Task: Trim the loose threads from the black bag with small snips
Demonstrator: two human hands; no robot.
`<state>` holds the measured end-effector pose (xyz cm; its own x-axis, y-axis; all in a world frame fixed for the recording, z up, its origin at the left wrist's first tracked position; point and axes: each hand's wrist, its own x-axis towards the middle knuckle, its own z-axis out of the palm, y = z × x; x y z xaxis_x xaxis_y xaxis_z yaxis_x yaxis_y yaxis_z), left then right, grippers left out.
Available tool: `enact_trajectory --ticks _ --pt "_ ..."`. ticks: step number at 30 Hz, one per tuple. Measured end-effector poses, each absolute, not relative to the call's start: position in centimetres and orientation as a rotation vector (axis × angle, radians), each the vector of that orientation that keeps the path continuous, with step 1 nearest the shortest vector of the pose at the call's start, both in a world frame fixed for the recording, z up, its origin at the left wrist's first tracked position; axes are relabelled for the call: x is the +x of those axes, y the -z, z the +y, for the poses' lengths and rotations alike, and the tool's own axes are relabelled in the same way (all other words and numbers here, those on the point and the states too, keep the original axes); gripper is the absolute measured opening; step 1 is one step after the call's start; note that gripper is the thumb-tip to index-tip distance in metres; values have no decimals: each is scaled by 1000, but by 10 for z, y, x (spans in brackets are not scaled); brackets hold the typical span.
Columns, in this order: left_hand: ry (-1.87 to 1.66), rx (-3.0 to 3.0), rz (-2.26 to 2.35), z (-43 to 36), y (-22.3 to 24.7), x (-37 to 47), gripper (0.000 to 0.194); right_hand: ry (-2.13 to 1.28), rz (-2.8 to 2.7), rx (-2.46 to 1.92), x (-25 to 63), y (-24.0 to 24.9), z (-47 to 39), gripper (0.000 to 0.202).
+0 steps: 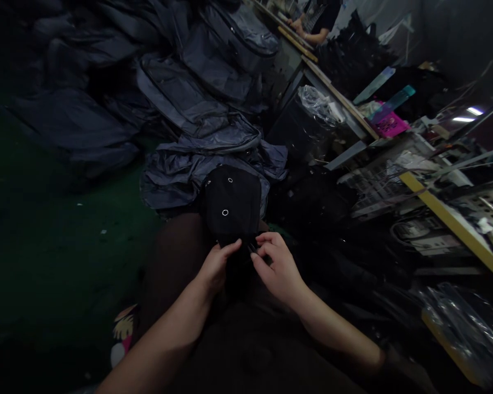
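On my lap lies a small black bag (234, 202) with two round metal eyelets on its face. My left hand (216, 265) grips its lower edge, the thumb on top and the other fingers hidden beneath. At the lower right corner, my right hand (276, 265) pinches a thin dark piece, perhaps a strap or zipper end, too dim to make out. Just beyond the black bag spreads crumpled dark grey bag fabric (172, 178), partly covered by it.
More grey bags (189, 104) are heaped ahead and to the left on the green floor (66, 241). Worktables with a yellow edge (456, 224), a pink basket (390, 123) and plastic wrap (320, 104) line the right. Another person (316, 24) works at the far table.
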<state>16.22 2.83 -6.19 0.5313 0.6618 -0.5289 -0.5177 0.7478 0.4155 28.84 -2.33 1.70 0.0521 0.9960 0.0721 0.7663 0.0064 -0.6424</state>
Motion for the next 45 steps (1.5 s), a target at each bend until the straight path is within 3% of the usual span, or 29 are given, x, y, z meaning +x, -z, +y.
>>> enact_trajectory --ticks 19,45 --pt "-756 257 722 29 67 164 27 -544 -1692 -1960 277 -20 -20 19" --pt "-758 211 672 29 60 163 29 -671 -2071 -1655 313 -22 -10 8"
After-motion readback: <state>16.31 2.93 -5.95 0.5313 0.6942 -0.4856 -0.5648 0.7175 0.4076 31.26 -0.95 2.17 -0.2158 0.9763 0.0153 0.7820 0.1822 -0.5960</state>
